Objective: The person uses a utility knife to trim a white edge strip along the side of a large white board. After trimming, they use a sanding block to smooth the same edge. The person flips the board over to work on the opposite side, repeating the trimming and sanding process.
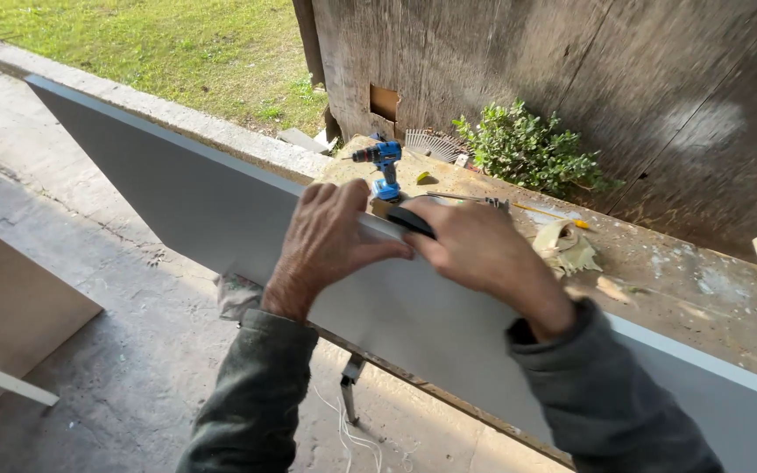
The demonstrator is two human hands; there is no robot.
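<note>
1. Here, a long grey panel (221,206) stands on edge along the near side of the worktop (659,271), slanting from upper left to lower right across the view.
2. The left hand (326,241) lies flat over the panel's top edge, fingers curled loosely down its near face and thumb stretched toward the other hand; it steadies the panel and grips nothing else.
3. The right hand (475,245) is closed around a small black tool (412,222) pressed on the top edge; most of it is covered, so its kind cannot be told with certainty, though it may be an edge trimmer.
4. Just behind the hands a blue cordless drill (385,166) stands upright on the worktop, with a pencil-like stick (549,211) and a crumpled cloth (567,245) to the right.
5. A green shrub (527,149) grows against the weathered plywood wall (571,70); a brown board (10,307) lies on the concrete floor (133,368) at left.
6. Risk: the panel rests on a narrow edge, so uneven pressure from the hands could probably tip it toward the floor; the left thumb lies close to the tool and could be nicked if the tool slips.
</note>
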